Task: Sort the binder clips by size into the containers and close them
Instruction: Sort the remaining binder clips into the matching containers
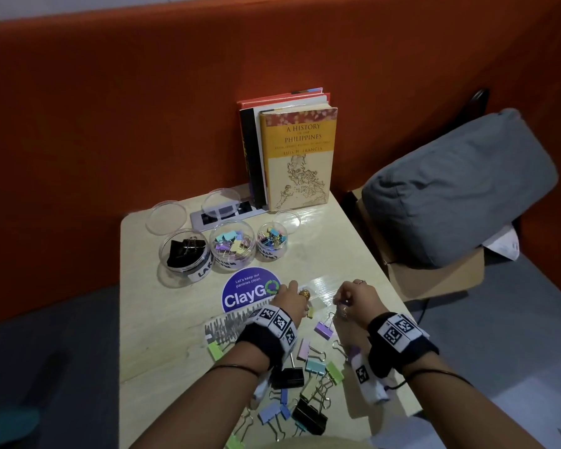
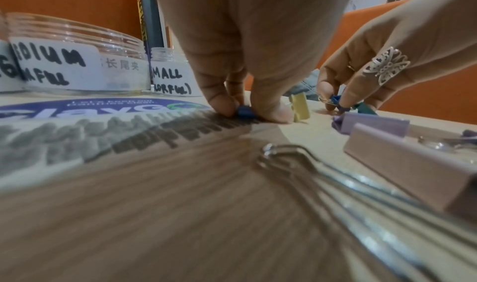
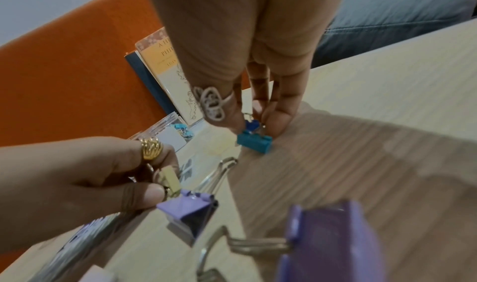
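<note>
My left hand (image 2: 244,112) pinches a small blue clip (image 2: 245,110) between thumb and fingertip, low on the table (image 1: 149,335). A small yellow clip (image 2: 300,108) stands right beside its thumb. My right hand (image 3: 254,129) pinches a small dark blue clip (image 3: 251,124), and a teal clip (image 3: 254,143) sits just under its fingertips, touching the table. At the back stand three open jars: large (image 1: 185,251) with black clips, medium (image 1: 232,246) and small (image 1: 271,239) with coloured clips. Several loose clips (image 1: 305,384) lie under my wrists.
Three clear lids (image 1: 166,218) (image 1: 221,202) (image 1: 287,218) lie behind the jars. Books (image 1: 298,157) stand against the orange wall. A round ClayGo sticker (image 1: 246,290) lies left of my hands. A grey cushion (image 1: 457,189) rests on a box past the table's right edge.
</note>
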Tool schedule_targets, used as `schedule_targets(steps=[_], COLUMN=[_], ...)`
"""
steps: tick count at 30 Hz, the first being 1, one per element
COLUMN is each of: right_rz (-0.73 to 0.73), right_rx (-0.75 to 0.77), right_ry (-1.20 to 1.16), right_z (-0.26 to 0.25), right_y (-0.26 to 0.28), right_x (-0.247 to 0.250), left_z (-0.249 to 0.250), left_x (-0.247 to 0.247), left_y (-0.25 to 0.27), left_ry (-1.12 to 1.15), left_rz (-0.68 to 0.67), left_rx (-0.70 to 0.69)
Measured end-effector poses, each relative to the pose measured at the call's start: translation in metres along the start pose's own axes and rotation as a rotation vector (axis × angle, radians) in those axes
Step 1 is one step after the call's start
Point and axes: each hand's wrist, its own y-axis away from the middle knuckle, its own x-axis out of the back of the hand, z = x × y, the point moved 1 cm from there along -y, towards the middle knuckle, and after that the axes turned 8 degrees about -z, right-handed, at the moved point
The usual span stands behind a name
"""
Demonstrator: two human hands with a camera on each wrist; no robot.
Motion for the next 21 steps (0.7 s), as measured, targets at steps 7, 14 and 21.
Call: schedule_targets(steps=[7, 14, 21], right_rz=[0.061, 0.148, 0.141], right_rx=[0.048, 0.086, 0.061], right_ry=[-0.056, -0.115, -0.050], right_z=[0.000, -0.002, 0.003], right_y=[0.009, 0.005, 0.011], right_x=[0.005, 0.004, 0.013], left_z=[-0.004, -0.018, -0.025], left_x=[0.006, 0.020, 0.042], left_y=[0.005, 0.009, 0.017], left_ry=[-0.211, -0.079, 0.138], left_rz=[0.051, 0.104, 0.297], left_rx=[-0.109, -0.152, -0.248])
